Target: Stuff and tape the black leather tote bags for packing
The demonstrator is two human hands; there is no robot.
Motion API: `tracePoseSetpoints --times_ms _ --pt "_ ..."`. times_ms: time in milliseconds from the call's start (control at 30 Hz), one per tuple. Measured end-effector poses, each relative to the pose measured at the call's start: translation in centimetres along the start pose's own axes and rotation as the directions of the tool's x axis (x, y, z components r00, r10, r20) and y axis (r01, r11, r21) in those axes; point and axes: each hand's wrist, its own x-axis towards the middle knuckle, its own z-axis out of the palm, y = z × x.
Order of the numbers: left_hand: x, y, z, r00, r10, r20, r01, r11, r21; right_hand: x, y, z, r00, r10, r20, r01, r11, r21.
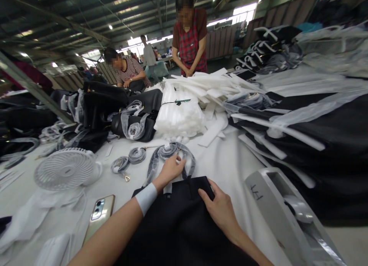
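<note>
A black bag [178, 220] lies in front of me, its handles [152, 158] covered in clear plastic and arching away from me. My right hand [220, 204] grips the bag's top right corner, thumb on the near side. Over the handles is my left hand [171, 169], a pale band [146, 199] around its wrist. Its fingers are bent in towards the thumb; what they pinch, if anything, is hidden. Just behind the fingertips sits a plastic-wrapped coiled strap [167, 151]. Two more coiled straps [137, 155] lie to the left, one with a gold-coloured hook [127, 178].
A white fan [66, 169] and a phone [99, 216] are on the left. A grey tape dispenser [287, 212] stands at right, beside stacked black bags [330, 143]. White foam pieces [184, 116] are piled ahead. Beyond the pile stands a person in a checked apron [191, 47].
</note>
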Motion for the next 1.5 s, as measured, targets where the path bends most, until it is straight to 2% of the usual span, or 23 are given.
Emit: tracePoseSetpoints --times_ms 100,267,400,567,667,800,867,967,1067,1133,1267,1333,1400,1500 --pt "1.4 2.6 -0.3 0.999 0.027 -0.034 -0.022 0.991 0.131 0.0 0.1 0.0 1.000 -0.005 0.029 0.005 1.000 0.023" --pt "3.4 6.2 0.8 1.000 0.011 0.009 -0.013 0.943 0.333 -0.1 0.1 0.0 0.999 0.014 0.042 -0.015 0.999 0.032" --pt "4.1 6.9 0.3 0.999 0.019 0.033 -0.031 0.912 0.410 -0.1 0.1 0.0 0.999 0.001 0.049 -0.004 0.998 0.055" --pt "3.7 6.7 -1.1 0.991 0.129 -0.044 -0.095 0.883 0.460 -0.1 0.0 0.0 0.999 0.001 0.045 -0.004 0.998 0.070" --pt "3.3 5.7 -0.8 0.985 0.162 -0.054 -0.120 0.882 0.456 -0.1 -0.1 0.0 0.999 -0.016 0.042 0.013 0.998 0.067" --pt "3.3 3.7 -0.3 0.982 0.187 0.022 -0.181 0.902 0.392 0.1 0.0 0.0 0.998 0.001 0.057 -0.001 1.000 0.006" --pt "3.2 2.9 -1.0 0.975 0.213 0.062 -0.221 0.917 0.331 0.3 0.1 0.1 0.998 0.014 0.058 -0.014 1.000 -0.002" --pt "2.2 1.6 -3.5 0.959 0.262 0.106 -0.280 0.932 0.231 0.7 0.2 0.1 0.999 0.016 0.051 -0.017 1.000 0.009" --pt "-0.5 -0.5 -6.2 0.948 0.292 0.127 -0.310 0.937 0.160 0.9 0.1 0.0 0.999 0.022 0.044 -0.022 1.000 0.008" --pt "-2.8 -2.4 -7.3 0.948 0.289 0.134 -0.306 0.943 0.134 1.0 0.0 0.0 0.999 0.026 0.043 -0.026 1.000 -0.004" --pt "-7.1 -6.0 -6.7 0.953 0.268 0.141 -0.280 0.957 0.077 1.3 -0.1 0.1 0.999 0.028 0.029 -0.027 0.999 -0.029" --pt "-8.7 -6.9 -6.1 0.955 0.266 0.132 -0.271 0.962 0.024 1.4 -0.2 0.2 1.000 0.013 0.006 -0.013 0.999 -0.048" --pt "-10.2 -7.2 -6.3 0.961 0.256 0.105 -0.254 0.967 -0.033 1.6 -0.2 0.3 1.000 -0.008 -0.004 0.007 0.998 -0.067" --pt "-12.9 -7.5 -8.6 0.972 0.232 0.043 -0.227 0.969 -0.101 1.8 -0.2 0.3 1.000 -0.030 0.000 0.029 0.996 -0.085"
